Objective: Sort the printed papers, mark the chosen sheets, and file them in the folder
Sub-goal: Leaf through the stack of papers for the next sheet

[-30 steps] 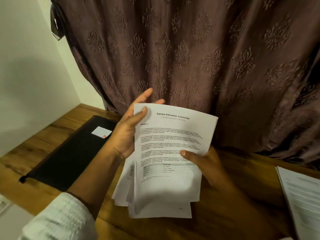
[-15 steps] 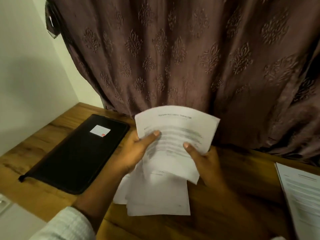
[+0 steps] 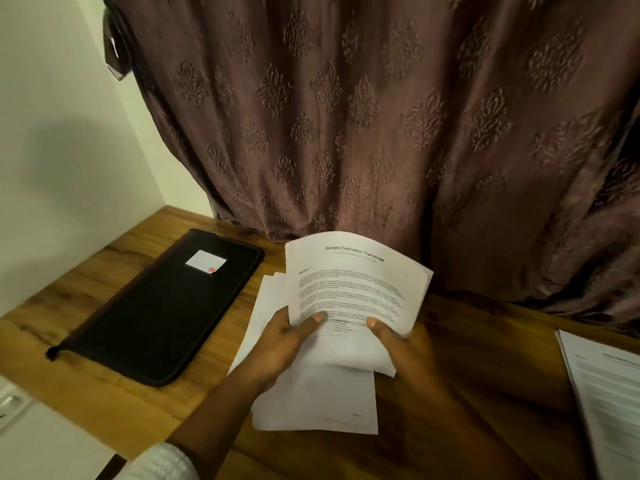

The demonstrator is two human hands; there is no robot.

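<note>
Head view, wooden desk [image 3: 485,375]. Black zip folder [image 3: 156,306] flat toward left edge. Loose stack of printed papers [image 3: 322,400] held over desk middle: light, floppy, slippery; best taken along lower edge. Top sheet [image 3: 356,282] bowed, headed "Sample Education Transcript". Left hand [image 3: 287,344] gripping stack, right hand [image 3: 405,351] pinching top sheet. Folder label [image 3: 205,263] unreadable.

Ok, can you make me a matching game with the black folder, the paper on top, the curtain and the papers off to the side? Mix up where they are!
Things:
1. black folder
2. top sheet
3. curtain
4. side papers

Where:
A. hanging behind the table
B. at the table's right edge
C. pinched by the left hand and right hand
D. lying shut on the table's left side

Pairs: 1-D, 2-C, 3-A, 4-B
</note>
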